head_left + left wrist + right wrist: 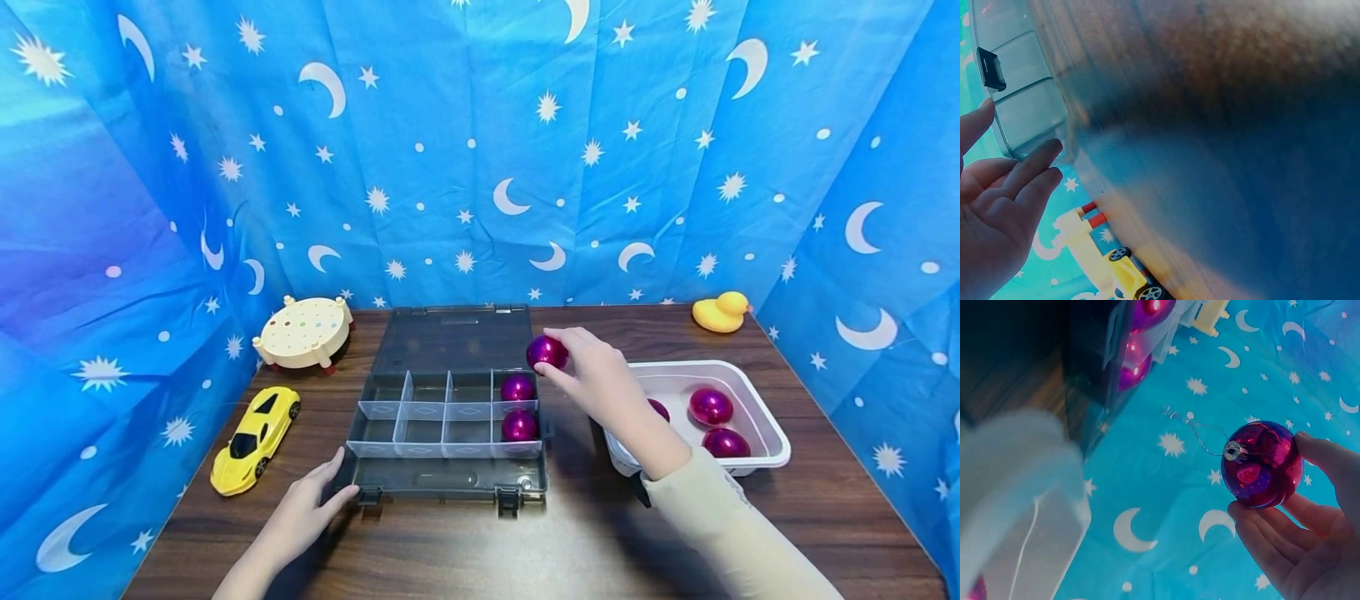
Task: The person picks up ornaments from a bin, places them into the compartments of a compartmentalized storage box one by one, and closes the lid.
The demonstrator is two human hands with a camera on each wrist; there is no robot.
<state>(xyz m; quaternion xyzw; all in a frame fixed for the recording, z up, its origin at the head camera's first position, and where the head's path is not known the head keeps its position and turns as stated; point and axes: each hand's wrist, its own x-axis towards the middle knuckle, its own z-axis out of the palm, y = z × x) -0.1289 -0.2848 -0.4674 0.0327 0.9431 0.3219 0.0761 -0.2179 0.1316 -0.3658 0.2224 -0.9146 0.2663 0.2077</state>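
Observation:
My right hand pinches a shiny magenta bauble between thumb and fingers, above the table near the right back of the divided box. A wire loop hangs from the bauble's metal cap in the right wrist view. The dark clear-plastic organizer box lies with its lid folded back. Two baubles sit in its right-hand column, one per compartment. My left hand is at the box's front left corner, fingers fairly straight; in the left wrist view its fingertips are at the box edge.
A white tub with several baubles stands on the right, partly behind my right forearm. A yellow toy car and a cream pegged stand are at the left. A yellow rubber duck sits at the back right.

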